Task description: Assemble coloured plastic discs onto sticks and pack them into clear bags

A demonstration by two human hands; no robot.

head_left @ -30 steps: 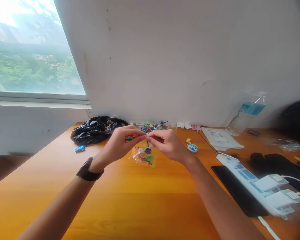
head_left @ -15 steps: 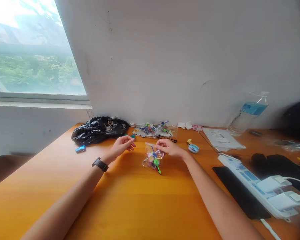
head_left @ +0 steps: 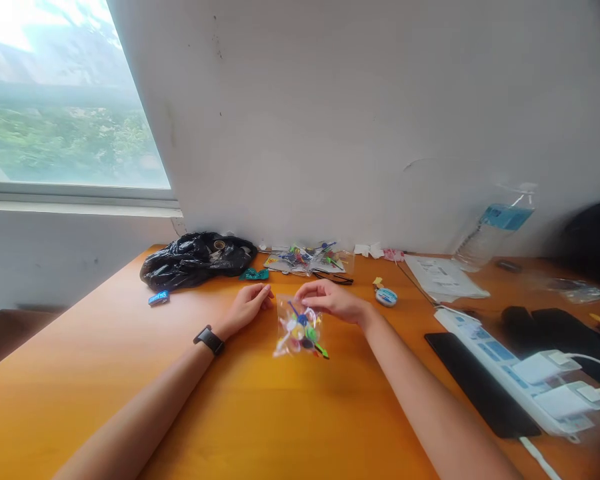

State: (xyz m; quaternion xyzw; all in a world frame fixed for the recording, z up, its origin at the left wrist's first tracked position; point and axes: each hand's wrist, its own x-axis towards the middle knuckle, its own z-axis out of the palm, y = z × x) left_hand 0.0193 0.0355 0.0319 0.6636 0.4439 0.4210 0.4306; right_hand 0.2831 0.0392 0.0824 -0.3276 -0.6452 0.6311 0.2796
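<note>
A small clear plastic bag (head_left: 299, 331) hangs just above the wooden table, filled with colourful plastic pieces, among them a green arrow-like one at its lower right. My right hand (head_left: 333, 299) pinches the bag's top edge with the fingers bent over it. To the left of the bag is my left hand (head_left: 250, 308), its fingers curled in and the thumb against them, close to the bag's upper left corner. I see nothing in it. Just behind that hand lies a crumpled teal packet (head_left: 254, 274).
A black plastic bag (head_left: 195, 260) lies at the back left, with a small blue packet (head_left: 159, 298) before it. More bagged coloured pieces (head_left: 307, 257) rest against the wall. To the right are a round white case (head_left: 386, 297), a power strip (head_left: 500, 360) and a clear bottle (head_left: 495, 227).
My left hand has drawn back from the teal packet, which now shows fully on the table, and sits nearer the bag. My right hand has shifted the bag slightly left and towards me.
</note>
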